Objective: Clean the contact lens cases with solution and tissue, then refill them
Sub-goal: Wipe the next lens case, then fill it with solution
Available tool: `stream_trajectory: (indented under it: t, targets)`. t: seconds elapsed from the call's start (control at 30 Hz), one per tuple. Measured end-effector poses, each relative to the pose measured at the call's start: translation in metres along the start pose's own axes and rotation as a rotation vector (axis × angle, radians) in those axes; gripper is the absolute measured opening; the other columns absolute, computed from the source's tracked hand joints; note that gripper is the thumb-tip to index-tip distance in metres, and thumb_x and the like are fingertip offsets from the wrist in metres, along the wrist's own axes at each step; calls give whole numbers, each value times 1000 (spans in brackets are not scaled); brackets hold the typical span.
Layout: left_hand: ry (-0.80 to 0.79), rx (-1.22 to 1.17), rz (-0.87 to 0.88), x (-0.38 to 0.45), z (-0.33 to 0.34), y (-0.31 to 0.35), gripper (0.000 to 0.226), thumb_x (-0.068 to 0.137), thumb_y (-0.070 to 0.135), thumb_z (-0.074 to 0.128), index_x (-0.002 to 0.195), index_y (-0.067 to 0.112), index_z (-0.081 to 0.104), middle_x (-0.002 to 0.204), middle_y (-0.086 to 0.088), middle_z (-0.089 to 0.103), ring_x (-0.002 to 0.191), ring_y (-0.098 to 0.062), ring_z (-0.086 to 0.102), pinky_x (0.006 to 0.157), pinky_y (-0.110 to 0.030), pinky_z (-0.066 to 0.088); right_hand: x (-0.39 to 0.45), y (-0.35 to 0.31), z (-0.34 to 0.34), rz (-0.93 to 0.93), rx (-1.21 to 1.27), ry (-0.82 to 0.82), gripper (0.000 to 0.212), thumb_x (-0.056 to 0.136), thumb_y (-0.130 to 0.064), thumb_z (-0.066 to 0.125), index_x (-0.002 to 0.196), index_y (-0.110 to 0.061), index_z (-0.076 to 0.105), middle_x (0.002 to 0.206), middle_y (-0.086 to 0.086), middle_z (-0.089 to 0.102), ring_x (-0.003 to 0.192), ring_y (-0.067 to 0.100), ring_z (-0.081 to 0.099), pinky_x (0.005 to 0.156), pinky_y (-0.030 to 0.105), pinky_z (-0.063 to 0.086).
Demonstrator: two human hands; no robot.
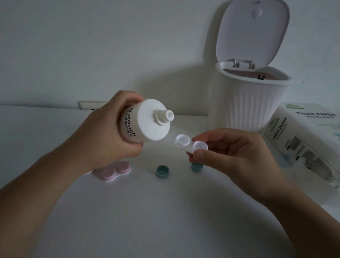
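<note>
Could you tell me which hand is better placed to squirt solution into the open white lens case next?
Left. The left hand already grips the solution bottle, tilted with its nozzle toward the white lens case, which the right hand pinches beside it, wells facing up.

there is one view only, from a wide-angle camera worn on the person's head. it looks forward and down across a white table [157, 229] toward the wall behind it. both forearms enter from the bottom corners, and the left hand [106, 130] and right hand [232, 154] meet near the middle of the frame, close to the lens. the far table edge crosses at about mid height. straight lines bow toward the frame edges.
</note>
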State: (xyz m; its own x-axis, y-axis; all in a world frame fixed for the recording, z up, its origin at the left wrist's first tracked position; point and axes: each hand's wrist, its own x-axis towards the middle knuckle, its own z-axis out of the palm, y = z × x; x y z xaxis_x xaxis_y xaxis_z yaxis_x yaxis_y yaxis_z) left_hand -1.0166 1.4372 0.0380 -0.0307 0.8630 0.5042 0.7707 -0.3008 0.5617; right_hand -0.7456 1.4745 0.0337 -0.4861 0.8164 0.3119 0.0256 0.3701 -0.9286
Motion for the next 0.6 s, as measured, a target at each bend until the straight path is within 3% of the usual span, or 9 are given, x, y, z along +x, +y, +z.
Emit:
stream_trajectory:
  t: [0.13,0.3,0.4,0.6]
  targets:
    - [-26,-21,7,-2,-1,-1,72,58,27,92,108,43,43,107,35,60,99,13,57,69,1,39,-1,-1,1,-13,4,-1,39,64,-34,82,98,-13,78,91,9,79,87,30,76,86,47,60]
    - [-3,9,48,-3,-1,-1,67,61,18,92,112,41,57,110,25,63,101,13,57,72,-3,44,-3,-1,1,-19,18,17,37,65,-33,82,96,-12,78,89,10,79,87,33,76,85,53,58]
    - [12,52,126,-1,0,-1,66,62,12,90,114,37,58,115,18,62,106,9,55,82,-1,37,-3,-1,2,-29,27,20,35,66,-34,82,95,-14,78,89,9,79,86,31,76,85,52,59]
    - [41,187,180,2,0,-6,68,60,7,84,121,28,61,117,17,61,107,-3,52,87,-2,34,-3,0,3,19,15,-4,42,61,-40,83,99,-22,79,92,4,80,89,26,77,86,47,60]
